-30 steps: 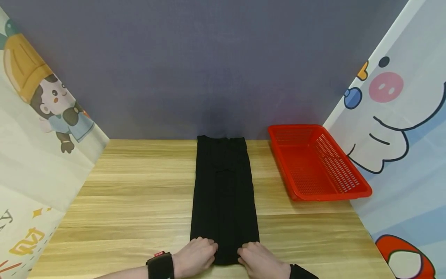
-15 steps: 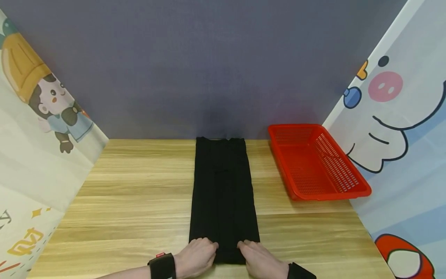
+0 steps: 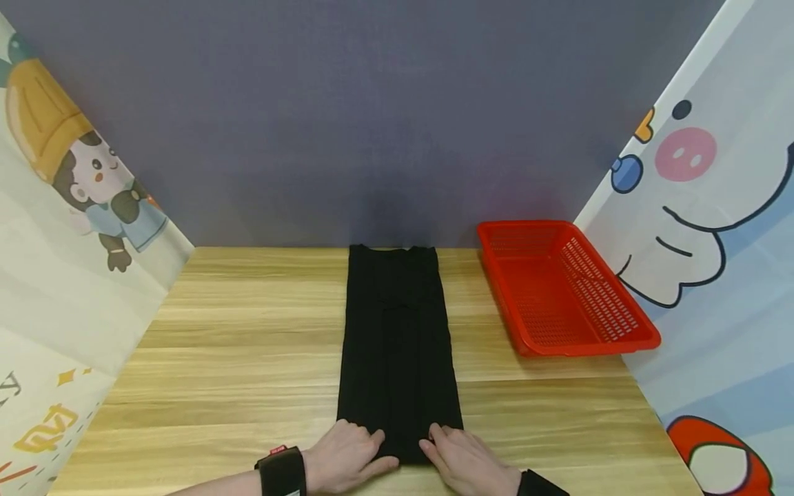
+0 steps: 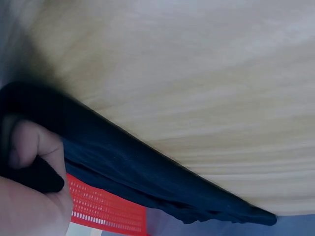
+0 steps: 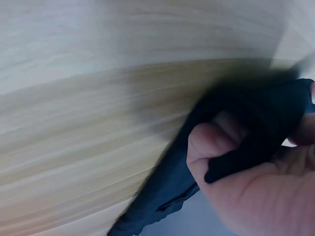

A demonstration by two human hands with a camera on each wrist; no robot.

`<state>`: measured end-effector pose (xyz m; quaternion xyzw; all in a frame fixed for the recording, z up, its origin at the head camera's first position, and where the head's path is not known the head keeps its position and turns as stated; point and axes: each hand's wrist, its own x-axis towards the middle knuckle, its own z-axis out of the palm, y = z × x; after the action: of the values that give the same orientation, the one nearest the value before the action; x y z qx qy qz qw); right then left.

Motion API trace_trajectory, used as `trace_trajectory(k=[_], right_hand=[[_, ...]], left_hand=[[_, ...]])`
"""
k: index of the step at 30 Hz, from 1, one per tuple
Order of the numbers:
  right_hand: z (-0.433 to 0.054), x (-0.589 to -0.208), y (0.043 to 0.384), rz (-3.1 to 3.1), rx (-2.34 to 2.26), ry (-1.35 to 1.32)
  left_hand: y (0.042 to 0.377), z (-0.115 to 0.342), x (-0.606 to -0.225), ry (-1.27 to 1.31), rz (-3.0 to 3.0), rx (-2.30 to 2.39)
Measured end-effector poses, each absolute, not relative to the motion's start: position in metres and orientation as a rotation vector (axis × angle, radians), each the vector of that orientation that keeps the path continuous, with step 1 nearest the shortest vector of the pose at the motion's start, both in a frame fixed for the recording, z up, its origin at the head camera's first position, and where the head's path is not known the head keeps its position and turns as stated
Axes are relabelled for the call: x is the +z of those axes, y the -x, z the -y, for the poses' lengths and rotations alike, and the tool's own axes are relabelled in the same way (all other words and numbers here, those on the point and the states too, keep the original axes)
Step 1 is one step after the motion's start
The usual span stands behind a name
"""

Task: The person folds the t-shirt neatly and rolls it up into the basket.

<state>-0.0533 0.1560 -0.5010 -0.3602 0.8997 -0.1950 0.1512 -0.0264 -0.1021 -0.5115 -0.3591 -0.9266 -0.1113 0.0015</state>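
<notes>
- Midway across the table [image 3: 248,331], black cloth [image 3: 402,365] is lying lengthwise.
- Left hand [image 3: 347,456] and right hand [image 3: 471,460] are pinching its near end.
- Gripping is seemingly underway, next probably needing an even lift.

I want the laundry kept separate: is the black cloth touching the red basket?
Apart: the head view shows a strip of tabletop between cloth and basket.

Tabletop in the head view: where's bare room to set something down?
Widest: tabletop left of the black cloth, out to the left printed panel, back to the grey wall. Smaller: right of the cloth, in front of the red basket. Crowded: near-edge centre, left hand and right hand on the cloth; back right, basket.
</notes>
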Motion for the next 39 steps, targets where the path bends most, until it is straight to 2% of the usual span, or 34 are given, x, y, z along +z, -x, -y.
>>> trace_trajectory(k=[11, 19, 28, 39], right_hand=[[-0.157, -0.506, 0.056, -2.569, -0.636, 1.008], [-0.162, -0.51, 0.059, -2.535, -0.747, 1.087], [-0.168, -0.504, 0.062, -2.429, -0.589, 0.986], [-0.17, -0.507, 0.062, -2.487, -0.553, 1.21]], left_hand=[[0.025, 0.103, -0.515, 1.044, 2.994, -0.421], [0.024, 0.107, -0.52, 1.13, 2.842, -0.307], [0.025, 0.11, -0.52, 1.165, 2.773, -0.368], [0.027, 0.108, -0.522, 1.152, 2.689, -0.344]])
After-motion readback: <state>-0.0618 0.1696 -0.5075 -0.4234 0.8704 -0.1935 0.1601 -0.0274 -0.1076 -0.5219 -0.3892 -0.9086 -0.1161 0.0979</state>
